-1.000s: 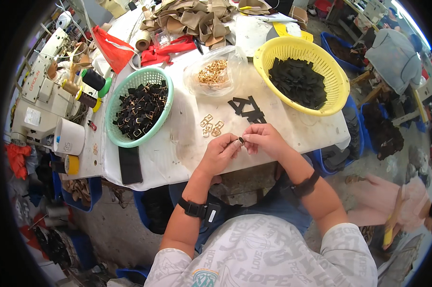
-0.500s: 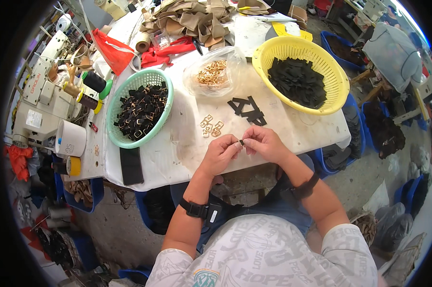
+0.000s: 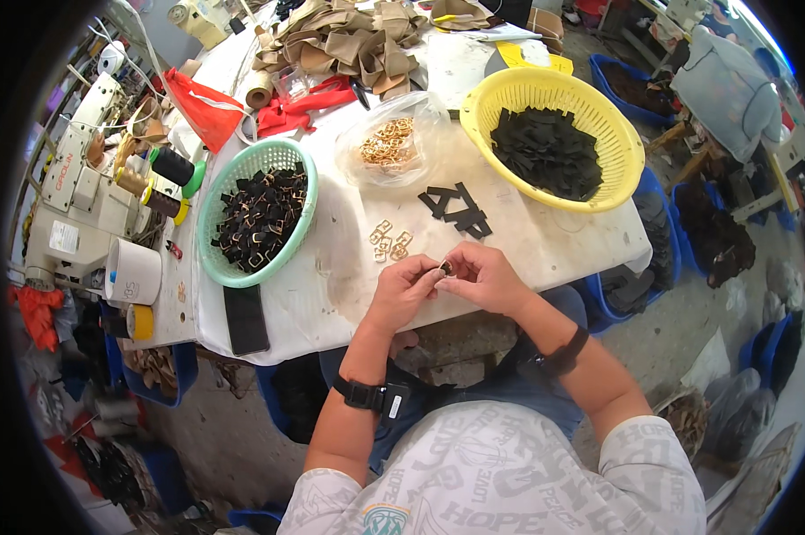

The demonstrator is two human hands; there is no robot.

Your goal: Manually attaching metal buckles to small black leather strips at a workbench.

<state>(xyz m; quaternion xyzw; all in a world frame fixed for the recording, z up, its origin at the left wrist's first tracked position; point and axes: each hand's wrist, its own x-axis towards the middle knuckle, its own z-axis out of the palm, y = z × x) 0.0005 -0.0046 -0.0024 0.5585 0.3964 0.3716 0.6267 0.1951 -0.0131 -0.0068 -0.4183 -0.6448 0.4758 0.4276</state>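
Observation:
My left hand (image 3: 404,287) and my right hand (image 3: 486,280) meet above the table's near edge, both closed in a pinch. Between their fingertips is a small black fabric strip (image 3: 445,267), mostly covered by the fingers. A gold glint shows at it; whether a buckle is threaded on it I cannot tell. Just beyond my left hand lies a small group of gold metal buckles (image 3: 389,242). Several loose black strips (image 3: 458,210) lie crossed on the table beyond my right hand.
A green basket (image 3: 306,209) of black pieces with gold buckles stands left, a phone (image 3: 245,318) near it. Farther back are a clear bag (image 3: 356,153) of gold buckles and a yellow basket (image 3: 618,134) of black strips. Thread spools (image 3: 172,165) and a sewing machine (image 3: 74,201) occupy the left.
My fingers have shifted around the black strip, and a gold glint now shows there. The whole view has moved slightly, with the table things sliding a little left.

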